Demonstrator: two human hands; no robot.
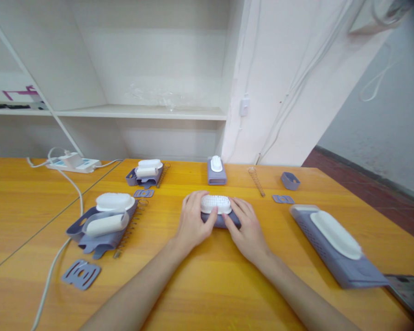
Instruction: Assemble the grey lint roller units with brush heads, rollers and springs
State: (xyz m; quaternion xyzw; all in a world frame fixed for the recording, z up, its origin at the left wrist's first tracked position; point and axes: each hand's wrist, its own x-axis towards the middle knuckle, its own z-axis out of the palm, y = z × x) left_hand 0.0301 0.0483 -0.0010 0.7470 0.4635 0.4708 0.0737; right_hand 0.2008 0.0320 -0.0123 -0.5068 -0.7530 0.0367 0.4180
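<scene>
Both hands grip a white oval scrub brush (216,205) with bristles facing up, above a grey-purple plastic body (220,221) on the table. My left hand (195,216) curls round its left end, thumb on the near side. On the opposite end my right hand (246,228) presses in with its fingers, thumb also at the near side. The hands hide both ends, so how brush and body are joined cannot be seen. Beyond them stands a similar grey-purple case (217,177) with a white oval piece (216,164) on it.
At left lie grey-purple parts (105,246), a white brush (115,202), a spring (127,234) and a slotted plate (81,274). Right are a larger case (341,257), a phone (410,292), another spring (256,181) and a small cup (290,180). A cable (51,271) crosses the left.
</scene>
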